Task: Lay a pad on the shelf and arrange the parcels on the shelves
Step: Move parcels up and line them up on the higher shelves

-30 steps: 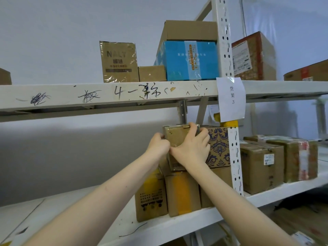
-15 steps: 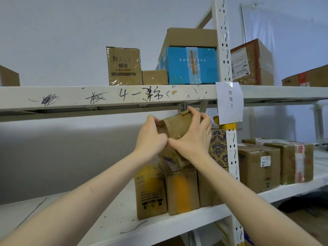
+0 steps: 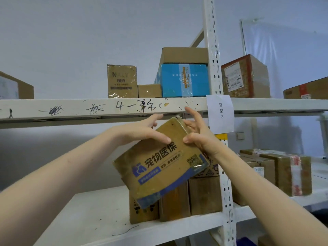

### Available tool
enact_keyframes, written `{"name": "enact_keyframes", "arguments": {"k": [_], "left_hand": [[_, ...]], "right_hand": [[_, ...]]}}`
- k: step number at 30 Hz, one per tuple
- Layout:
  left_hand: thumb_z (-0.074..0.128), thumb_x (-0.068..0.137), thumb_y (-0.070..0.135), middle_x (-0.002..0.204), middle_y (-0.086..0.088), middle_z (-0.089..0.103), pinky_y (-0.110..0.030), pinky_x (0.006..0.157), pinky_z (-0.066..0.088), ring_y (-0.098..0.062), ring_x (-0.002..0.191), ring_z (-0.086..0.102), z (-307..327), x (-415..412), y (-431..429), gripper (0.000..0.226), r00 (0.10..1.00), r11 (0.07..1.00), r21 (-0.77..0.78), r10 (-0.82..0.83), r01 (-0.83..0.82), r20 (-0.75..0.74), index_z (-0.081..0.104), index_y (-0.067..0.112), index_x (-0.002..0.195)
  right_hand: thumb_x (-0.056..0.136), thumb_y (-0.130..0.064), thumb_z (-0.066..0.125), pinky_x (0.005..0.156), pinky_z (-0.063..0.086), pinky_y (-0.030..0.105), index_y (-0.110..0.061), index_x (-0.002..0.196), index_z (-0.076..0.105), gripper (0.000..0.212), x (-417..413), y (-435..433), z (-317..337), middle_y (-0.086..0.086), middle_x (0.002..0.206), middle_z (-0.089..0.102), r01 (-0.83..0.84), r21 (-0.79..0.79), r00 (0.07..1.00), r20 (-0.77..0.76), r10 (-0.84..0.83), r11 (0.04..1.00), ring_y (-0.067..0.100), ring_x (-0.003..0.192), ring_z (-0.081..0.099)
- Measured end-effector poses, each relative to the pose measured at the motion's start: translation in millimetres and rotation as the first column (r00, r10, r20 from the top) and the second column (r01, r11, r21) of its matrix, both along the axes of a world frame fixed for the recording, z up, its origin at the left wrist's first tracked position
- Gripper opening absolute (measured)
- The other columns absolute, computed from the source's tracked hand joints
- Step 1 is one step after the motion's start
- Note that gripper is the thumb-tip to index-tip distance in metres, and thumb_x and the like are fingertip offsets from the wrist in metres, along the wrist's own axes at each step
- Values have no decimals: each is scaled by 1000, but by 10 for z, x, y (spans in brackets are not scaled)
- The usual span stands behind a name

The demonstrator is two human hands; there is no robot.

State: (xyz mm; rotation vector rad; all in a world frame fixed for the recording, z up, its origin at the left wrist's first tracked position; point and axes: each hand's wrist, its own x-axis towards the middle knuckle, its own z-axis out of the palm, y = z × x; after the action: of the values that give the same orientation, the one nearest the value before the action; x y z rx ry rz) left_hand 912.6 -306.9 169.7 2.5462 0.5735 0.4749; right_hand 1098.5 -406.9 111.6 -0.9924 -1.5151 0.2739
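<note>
While the flat printed parcel [image 3: 159, 167] hangs tilted just below the upper shelf beam [image 3: 71, 108], the left hand [image 3: 140, 133] and right hand [image 3: 200, 139] each hold its top end in a pinching grip. Behind it, boxes [image 3: 204, 194] stand on the lower shelf [image 3: 88, 219].
</note>
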Motion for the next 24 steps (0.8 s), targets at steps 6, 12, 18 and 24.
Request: {"name": "enact_keyframes", "arguments": {"k": [6,12,18,24], "left_hand": [[77,63,43,120,-6,63,-40,87,56,-22,100,69,-14,-187,-31,93,997,991,-126,-56,51,-43,25,42,140],[79,52,47,113,-5,67,-38,79,58,-23,92,72,347,-568,-201,89,998,998,2,58,-58,3,40,41,132],[66,53,79,112,7,66,-42,94,49,-13,101,63,843,-691,-549,77,873,707,517,350,-483,338,62,30,113],[68,79,38,140,-4,41,-55,109,23,-25,134,34,963,-731,-419,60,668,293,623,79,-725,740,47,28,134]], "right_hand": [[45,-38,89,96,49,47,-39,146,21,121,46,134,10,10,138,46,-244,-155,967,30,252,957,30,119,57],[47,-57,87,107,40,42,-40,149,8,130,8,251,142,4,142,49,-224,-331,907,273,320,917,18,126,52],[48,-53,86,99,44,56,-26,148,26,120,-169,466,476,13,130,58,-349,-20,937,-13,349,937,37,120,55],[43,-35,85,78,56,40,-25,142,36,111,-477,578,848,7,124,63,-346,302,826,-351,441,888,25,107,65]]}}
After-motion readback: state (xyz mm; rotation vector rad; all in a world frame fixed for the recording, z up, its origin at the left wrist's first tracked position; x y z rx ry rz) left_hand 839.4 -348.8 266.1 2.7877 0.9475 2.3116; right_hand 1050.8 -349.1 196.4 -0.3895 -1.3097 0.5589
